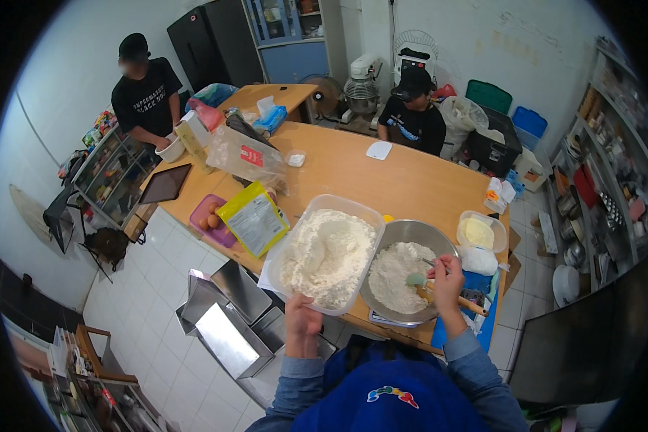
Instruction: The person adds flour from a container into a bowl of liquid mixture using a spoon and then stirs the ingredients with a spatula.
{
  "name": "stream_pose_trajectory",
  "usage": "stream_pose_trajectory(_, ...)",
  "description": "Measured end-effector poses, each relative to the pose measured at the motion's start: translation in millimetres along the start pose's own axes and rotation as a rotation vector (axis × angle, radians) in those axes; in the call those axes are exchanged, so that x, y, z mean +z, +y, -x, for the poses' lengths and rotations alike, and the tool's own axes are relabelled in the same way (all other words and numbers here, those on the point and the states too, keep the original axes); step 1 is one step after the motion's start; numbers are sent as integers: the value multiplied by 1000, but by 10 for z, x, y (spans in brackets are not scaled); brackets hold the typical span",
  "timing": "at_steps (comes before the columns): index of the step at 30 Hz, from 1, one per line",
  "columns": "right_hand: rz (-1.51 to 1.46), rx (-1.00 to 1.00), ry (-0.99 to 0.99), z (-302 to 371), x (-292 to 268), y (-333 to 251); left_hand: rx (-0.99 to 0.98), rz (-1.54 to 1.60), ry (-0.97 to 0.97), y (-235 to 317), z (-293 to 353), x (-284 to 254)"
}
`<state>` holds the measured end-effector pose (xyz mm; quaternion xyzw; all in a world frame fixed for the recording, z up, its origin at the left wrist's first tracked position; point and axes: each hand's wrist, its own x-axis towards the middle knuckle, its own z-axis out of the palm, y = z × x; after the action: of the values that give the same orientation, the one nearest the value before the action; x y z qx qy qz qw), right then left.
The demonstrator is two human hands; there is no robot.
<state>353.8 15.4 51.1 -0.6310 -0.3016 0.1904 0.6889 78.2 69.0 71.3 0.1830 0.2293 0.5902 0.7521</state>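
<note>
My left hand (303,322) is closed on the near rim of a clear plastic container (378,248), tilted towards the bowl beside it. White flour (331,252) with a hollow in its middle fills much of the container. Over the steel mixing bowl (410,229), my right hand (446,282) pinches a thin metal handle, which looks like a spoon's (428,262). Flour (394,277) also lies in the bowl. A spatula with a pale green head (415,279) and a wooden handle (475,308) rests across the bowl's right rim.
Left of the container are a yellow pouch (253,219) and eggs (210,217) on a pink tray. At right stands a tub of pale yellow fat (477,234). Metal loaf tins (230,338) stand below left. One person (147,93) is at far left, another (414,115) across the table.
</note>
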Motion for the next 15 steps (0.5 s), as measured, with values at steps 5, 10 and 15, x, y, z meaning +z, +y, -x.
stream_pose_trajectory(5, 564, -591, -107, 51, -3, 89, -71, 121, -14, 10, 27, -29)
stream_pose_trajectory(10, 417, -444, -31, 60, -40, -269, -64, 99, -9, -4, 43, -6)
stream_pose_trajectory(15, -31, -268, 55, 159, 56, -827, -60, -25, -31, -67, 31, 25)
